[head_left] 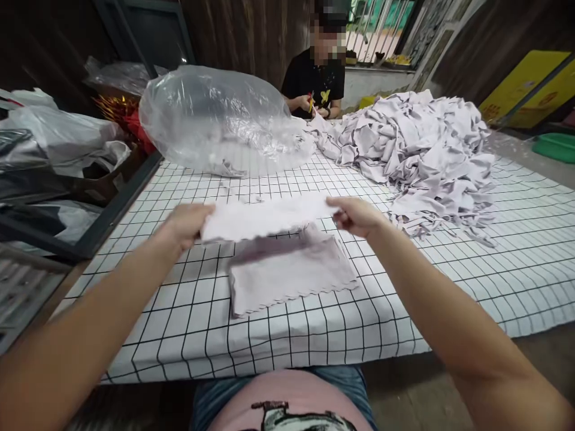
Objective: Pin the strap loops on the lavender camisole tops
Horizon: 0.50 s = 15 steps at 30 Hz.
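Note:
I hold a pale lilac cloth (265,218) stretched flat above the table. My left hand (186,224) pinches its left end and my right hand (357,216) pinches its right end. The cloth has a zigzag-cut edge. Directly beneath it, a small stack of the same cloths (287,272) lies flat on the white tablecloth with a black grid (179,323).
A big heap of loose lilac cloths (417,149) fills the right back of the table. A large puffed clear plastic bag (215,117) lies at the back left. Across the table a person in a black shirt (314,81) works with red scissors. Bags and clutter sit at left.

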Available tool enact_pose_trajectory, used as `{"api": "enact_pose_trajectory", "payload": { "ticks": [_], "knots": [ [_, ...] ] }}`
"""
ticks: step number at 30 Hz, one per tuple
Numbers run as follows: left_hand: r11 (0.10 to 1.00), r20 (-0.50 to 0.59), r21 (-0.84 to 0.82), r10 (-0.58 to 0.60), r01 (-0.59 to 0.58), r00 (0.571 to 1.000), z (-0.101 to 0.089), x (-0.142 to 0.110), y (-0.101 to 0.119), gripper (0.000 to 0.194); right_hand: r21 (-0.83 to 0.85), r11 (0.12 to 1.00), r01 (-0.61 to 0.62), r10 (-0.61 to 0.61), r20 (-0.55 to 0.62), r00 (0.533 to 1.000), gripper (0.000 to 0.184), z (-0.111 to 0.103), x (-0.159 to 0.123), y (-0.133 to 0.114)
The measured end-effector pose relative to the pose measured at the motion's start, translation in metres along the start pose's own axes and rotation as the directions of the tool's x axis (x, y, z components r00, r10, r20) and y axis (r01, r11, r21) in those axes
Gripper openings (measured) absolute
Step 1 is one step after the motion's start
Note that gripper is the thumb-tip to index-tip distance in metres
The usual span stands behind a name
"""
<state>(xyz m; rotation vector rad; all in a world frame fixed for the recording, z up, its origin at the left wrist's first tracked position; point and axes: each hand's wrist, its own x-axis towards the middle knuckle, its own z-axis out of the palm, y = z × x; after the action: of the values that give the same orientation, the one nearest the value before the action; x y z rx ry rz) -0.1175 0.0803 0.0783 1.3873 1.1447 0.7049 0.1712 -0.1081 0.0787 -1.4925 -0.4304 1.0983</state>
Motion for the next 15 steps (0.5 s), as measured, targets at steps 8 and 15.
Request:
{"api": "enact_pose_trajectory", "payload": {
  "ticks": [8,15],
  "knots": [
    [0.972,0.041,0.072,-0.228,0.224,0.973,0.012,-0.056,-0.053,0.019,-0.151,0.983,-0.104,0.111,0.038,0.993,0.029,-0.037,-0.043,0.065],
    [0.960,0.155,0.180,-0.242,0.214,0.958,0.019,-0.084,-0.063,0.036,-0.276,0.953,-0.126,0.144,0.046,0.988,0.040,-0.045,-0.069,0.089]
  ]
}}
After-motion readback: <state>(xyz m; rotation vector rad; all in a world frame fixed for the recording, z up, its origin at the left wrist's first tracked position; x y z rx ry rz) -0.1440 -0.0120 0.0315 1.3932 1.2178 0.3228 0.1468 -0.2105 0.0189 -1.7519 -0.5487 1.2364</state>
